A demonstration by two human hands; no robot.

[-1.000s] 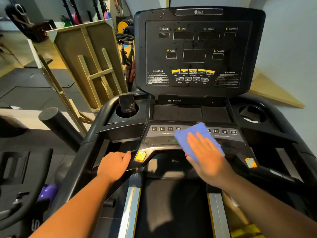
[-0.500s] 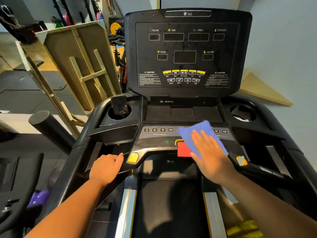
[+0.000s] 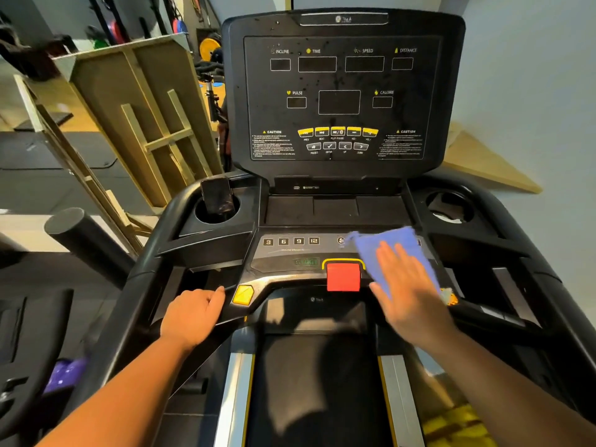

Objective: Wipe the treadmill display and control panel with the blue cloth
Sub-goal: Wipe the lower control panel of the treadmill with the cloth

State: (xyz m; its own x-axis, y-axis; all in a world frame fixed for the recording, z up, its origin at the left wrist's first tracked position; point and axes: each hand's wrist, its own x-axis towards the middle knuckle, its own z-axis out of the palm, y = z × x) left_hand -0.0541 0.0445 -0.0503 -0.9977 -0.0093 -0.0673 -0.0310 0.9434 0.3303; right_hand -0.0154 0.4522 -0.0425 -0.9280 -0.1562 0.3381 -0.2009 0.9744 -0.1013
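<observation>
The black treadmill display (image 3: 338, 91) stands upright ahead, dark, with yellow buttons low on its face. Below it lies the control panel (image 3: 292, 251) with number keys and a red stop button (image 3: 343, 276). The blue cloth (image 3: 385, 250) is spread flat on the panel's right half. My right hand (image 3: 408, 291) presses on the cloth with fingers spread flat, covering its lower part. My left hand (image 3: 193, 314) is wrapped around the left handlebar (image 3: 142, 337), beside a yellow button (image 3: 242, 295).
A dark phone (image 3: 217, 195) stands in the left cup holder; the right cup holder (image 3: 450, 206) holds something pale. Wooden frames (image 3: 138, 117) lean at the left. A black padded bar (image 3: 87, 240) juts in from the left. A pale wall is at the right.
My right hand has slid the blue cloth to the right across the control panel, uncovering the red stop button. My left hand has stayed on the handlebar.
</observation>
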